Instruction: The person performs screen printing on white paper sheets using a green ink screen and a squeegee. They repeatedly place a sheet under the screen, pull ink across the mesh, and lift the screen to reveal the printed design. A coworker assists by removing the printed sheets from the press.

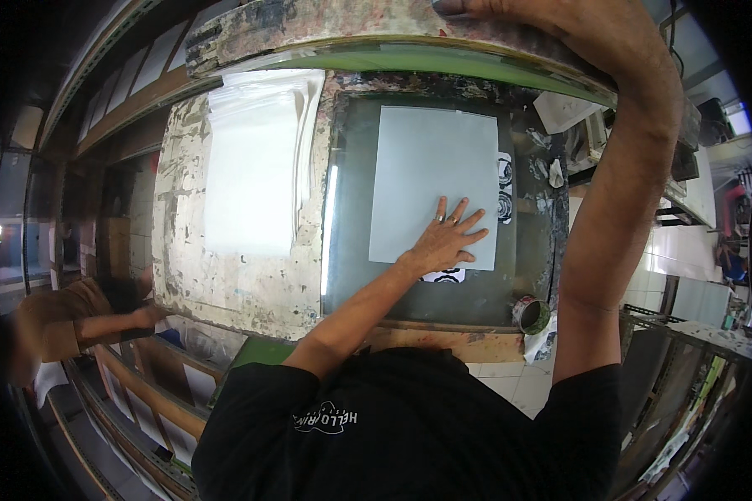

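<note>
Left hand (447, 238) lay flat, fingers spread, pressing the pale sheet (433, 184) on the glass bed (351, 250), gripping nothing. Right hand (518, 17) was up on the raised screen frame (376, 37), fingertips cut off by the top edge, grip unclear. A black print (504, 188) peeked out, mostly hidden.
</note>
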`<state>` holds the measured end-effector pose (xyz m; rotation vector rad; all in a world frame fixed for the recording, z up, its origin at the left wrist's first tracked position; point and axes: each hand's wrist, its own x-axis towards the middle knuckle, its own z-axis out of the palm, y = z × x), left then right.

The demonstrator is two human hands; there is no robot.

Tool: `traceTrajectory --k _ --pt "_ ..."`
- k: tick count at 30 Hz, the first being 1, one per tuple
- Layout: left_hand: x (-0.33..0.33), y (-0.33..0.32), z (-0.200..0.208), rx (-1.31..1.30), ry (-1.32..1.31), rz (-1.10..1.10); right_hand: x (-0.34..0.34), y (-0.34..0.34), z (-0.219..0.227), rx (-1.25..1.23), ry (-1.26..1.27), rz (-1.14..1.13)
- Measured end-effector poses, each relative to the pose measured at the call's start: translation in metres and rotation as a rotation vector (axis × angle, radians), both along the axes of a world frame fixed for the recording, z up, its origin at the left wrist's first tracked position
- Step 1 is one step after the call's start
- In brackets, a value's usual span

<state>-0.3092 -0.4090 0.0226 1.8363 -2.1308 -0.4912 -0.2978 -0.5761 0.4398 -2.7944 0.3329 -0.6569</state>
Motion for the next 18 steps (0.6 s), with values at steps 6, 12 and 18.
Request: traceTrajectory --k 6,12,18 --pt "-0.002 0.003 0.001 -0.004 -0.01 -0.007 -0.002 0.004 -0.001 0.008 0.008 0.004" --pt "0.01 0.009 0.005 -0.089 0.092 0.019 -0.014 0.032 -0.005 -0.133 -0.129 0.058" --pt "0.053 0.051 0.08 -0.555 0.554 0.51 -0.014 0.04 0.022 0.221 0.181 -0.08"
